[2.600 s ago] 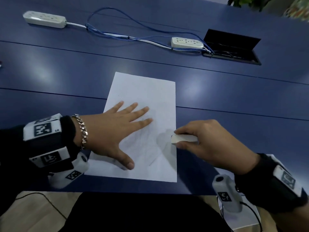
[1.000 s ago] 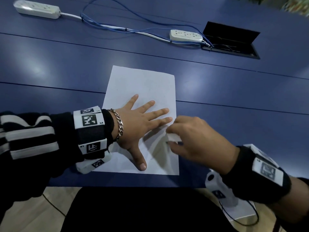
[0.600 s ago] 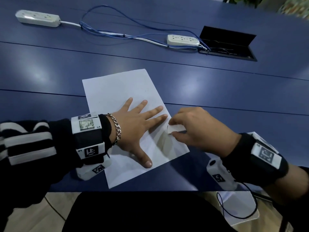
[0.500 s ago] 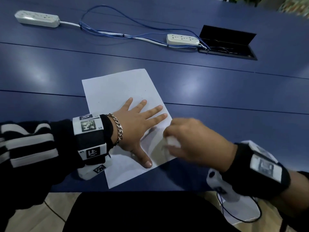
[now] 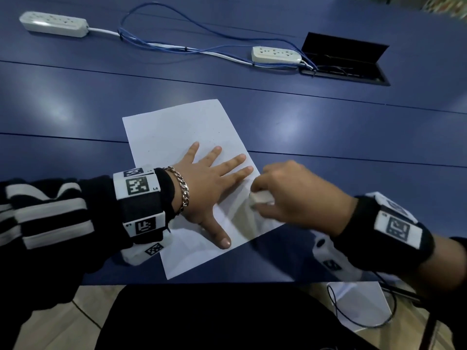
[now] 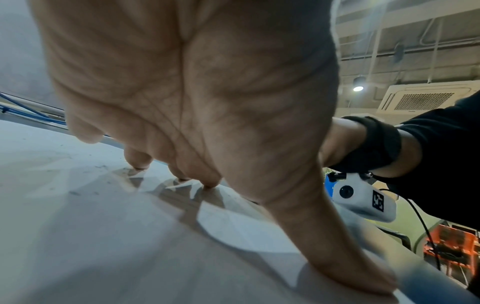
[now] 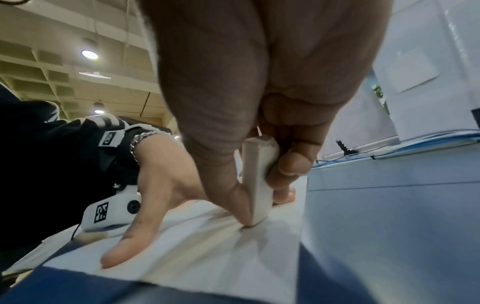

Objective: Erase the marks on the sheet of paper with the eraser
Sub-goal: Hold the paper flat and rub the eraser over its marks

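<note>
The left hand (image 5: 207,193) is spread wide and pressed flat on the sheet (image 5: 174,137), fingers splayed toward the far edge and thumb (image 5: 219,236) stretched toward the near edge. The right hand (image 5: 298,195) is curled around the eraser (image 5: 260,198) — pinched between thumb and fingertips, as the right wrist view shows (image 7: 257,185). One end of the eraser is set on the sheet just beside the left hand's fingertips, at the sheet's right edge; its long axis is held steeply, nearly upright. The sheet lies on the table (image 5: 328,127), its long axis turned so the far end leans left. Faint specks are seen on the sheet beyond the left hand — no clear marks can be made out. Beyond the sheet, a floor box (image 5: 343,61) is open, with cables inside.
</note>
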`<state>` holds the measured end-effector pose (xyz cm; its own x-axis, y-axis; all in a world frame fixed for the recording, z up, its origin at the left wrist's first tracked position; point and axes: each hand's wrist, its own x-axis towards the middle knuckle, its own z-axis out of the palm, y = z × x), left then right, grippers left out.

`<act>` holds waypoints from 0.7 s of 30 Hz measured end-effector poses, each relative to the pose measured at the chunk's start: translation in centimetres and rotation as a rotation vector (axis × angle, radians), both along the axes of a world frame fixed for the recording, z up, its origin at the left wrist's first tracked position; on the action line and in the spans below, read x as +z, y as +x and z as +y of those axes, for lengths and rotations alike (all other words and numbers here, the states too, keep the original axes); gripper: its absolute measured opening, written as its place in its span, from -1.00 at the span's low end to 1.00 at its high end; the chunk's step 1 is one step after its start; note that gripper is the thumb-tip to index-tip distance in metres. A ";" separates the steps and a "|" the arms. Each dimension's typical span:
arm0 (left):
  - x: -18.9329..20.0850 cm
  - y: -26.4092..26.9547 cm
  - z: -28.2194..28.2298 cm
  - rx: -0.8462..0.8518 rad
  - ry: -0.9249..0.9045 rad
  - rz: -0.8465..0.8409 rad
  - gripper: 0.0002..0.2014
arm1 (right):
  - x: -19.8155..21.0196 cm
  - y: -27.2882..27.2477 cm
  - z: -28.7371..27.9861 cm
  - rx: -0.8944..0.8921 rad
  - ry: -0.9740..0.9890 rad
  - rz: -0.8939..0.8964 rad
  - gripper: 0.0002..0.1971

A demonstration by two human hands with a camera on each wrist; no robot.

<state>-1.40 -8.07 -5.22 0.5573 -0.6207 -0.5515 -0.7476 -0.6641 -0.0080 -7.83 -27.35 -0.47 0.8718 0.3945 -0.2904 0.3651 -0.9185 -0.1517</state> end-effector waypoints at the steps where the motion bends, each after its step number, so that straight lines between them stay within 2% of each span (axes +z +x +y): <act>1: 0.0 0.0 0.0 0.001 0.002 0.002 0.56 | -0.2 0.2 -0.3 -0.027 -0.012 -0.032 -0.76; 3: 0.0 0.0 -0.1 -0.001 0.009 -0.002 0.56 | -0.2 -0.8 0.5 0.029 -0.035 -0.041 -0.77; 6: 0.0 -0.1 -0.1 -0.005 0.021 -0.012 0.56 | -0.1 -2.7 1.6 0.125 -0.029 0.094 -0.77; 10: 0.1 0.1 0.0 -0.001 0.010 0.007 0.55 | -0.3 -0.2 -0.1 -0.043 -0.010 -0.035 -0.73; 12: -0.1 0.1 0.1 0.001 -0.001 0.007 0.56 | -0.5 -0.9 0.0 0.004 -0.025 -0.063 -0.75; 14: -0.3 0.0 0.2 -0.001 -0.009 -0.004 0.59 | -0.6 -2.7 1.0 0.116 0.021 0.029 -0.76; 16: -0.3 0.1 0.1 -0.001 -0.015 -0.011 0.61 | -0.3 -2.5 1.1 0.147 0.047 0.113 -0.75; 21: -0.4 0.3 0.2 0.012 -0.036 0.027 0.65 | -0.7 1.8 0.0 -0.021 0.047 -0.092 -0.78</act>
<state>-1.08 -7.86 -5.64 0.5503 -0.6339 -0.5435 -0.7392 -0.6725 0.0360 -5.99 -27.35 -1.18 0.9022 0.3869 -0.1905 0.3599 -0.9188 -0.1618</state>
